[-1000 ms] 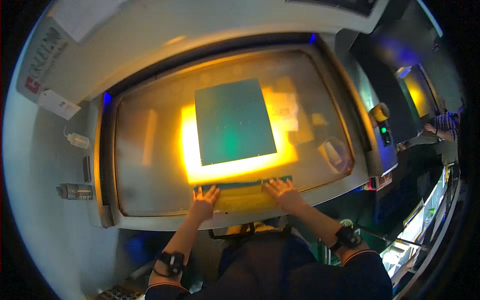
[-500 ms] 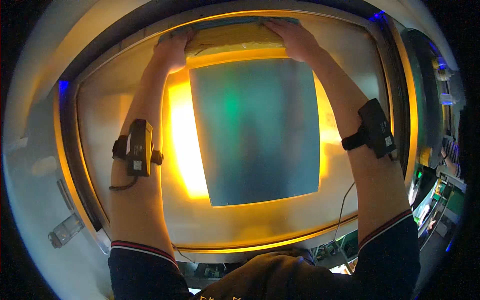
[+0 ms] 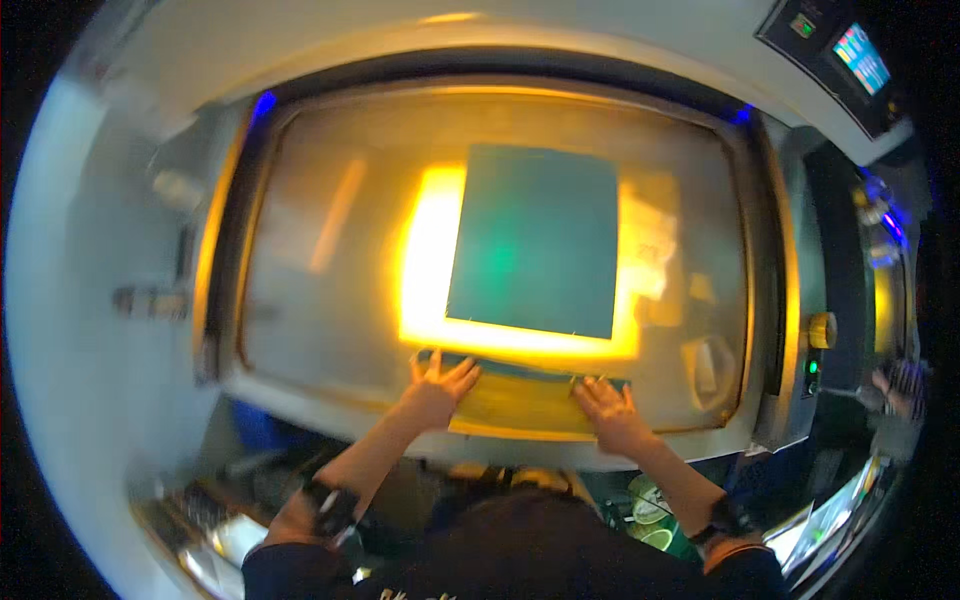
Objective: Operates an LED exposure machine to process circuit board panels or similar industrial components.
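A long yellow padded block (image 3: 525,405) with a dark blue-green far edge lies across the near part of a glossy flat bed, close to its front rim. On its left end rests my left hand (image 3: 435,393), fingers spread over the top and hooked at the far edge. My right hand (image 3: 612,413) holds the right end the same way; both thumbs are hard to make out. Beyond the block lies a flat blue-green rectangular sheet (image 3: 540,245), apart from both hands. Bright yellow light (image 3: 430,260) glows around the sheet, strongest on its left and near sides.
A raised frame (image 3: 225,240) borders the bed (image 3: 320,300). At the right stand a yellow knob (image 3: 822,330) and a green-lit button (image 3: 813,368). A control screen (image 3: 862,60) is at the upper right. Another person (image 3: 905,395) appears at the far right edge.
Both hands have come from the far side of the bed to its near edge, bringing the yellow padded block with them. The view has shifted too, showing the control screen.
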The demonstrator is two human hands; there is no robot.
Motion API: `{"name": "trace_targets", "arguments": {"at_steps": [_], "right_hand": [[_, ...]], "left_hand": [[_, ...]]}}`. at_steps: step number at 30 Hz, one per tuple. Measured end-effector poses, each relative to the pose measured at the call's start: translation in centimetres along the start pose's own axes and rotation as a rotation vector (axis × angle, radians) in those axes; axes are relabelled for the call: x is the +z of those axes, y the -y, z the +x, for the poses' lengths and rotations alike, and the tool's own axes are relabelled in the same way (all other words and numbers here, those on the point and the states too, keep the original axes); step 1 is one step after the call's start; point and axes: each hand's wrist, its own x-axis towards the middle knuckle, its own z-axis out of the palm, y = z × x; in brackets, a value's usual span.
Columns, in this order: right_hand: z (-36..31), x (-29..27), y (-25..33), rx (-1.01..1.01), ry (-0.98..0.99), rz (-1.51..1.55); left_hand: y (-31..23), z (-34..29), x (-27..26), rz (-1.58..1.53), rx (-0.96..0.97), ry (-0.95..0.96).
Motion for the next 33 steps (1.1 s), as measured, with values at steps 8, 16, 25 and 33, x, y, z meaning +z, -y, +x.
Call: {"name": "trace_targets", "arguments": {"at_steps": [8, 16, 25, 33], "right_hand": [[-5.3, 3.3, 1.2, -0.038, -0.213, 0.099], [-10.5, 4.4, 3.1, -0.021, -0.317, 0.093], [-5.2, 3.9, -0.1, 0.052, -0.281, 0.086], [21.0, -11.5, -24.7, 0.159, -0.457, -0.236]], "left_hand": [[-6.1, -2.6, 2.2, -0.274, -0.144, 0.028], [-10.9, -7.0, 4.4, -0.199, -0.105, -0.147], [-5.3, -1.7, 1.3, -0.164, -0.034, -0.097], [10.8, 30.0, -13.9, -0.194, -0.228, -0.354]]}}
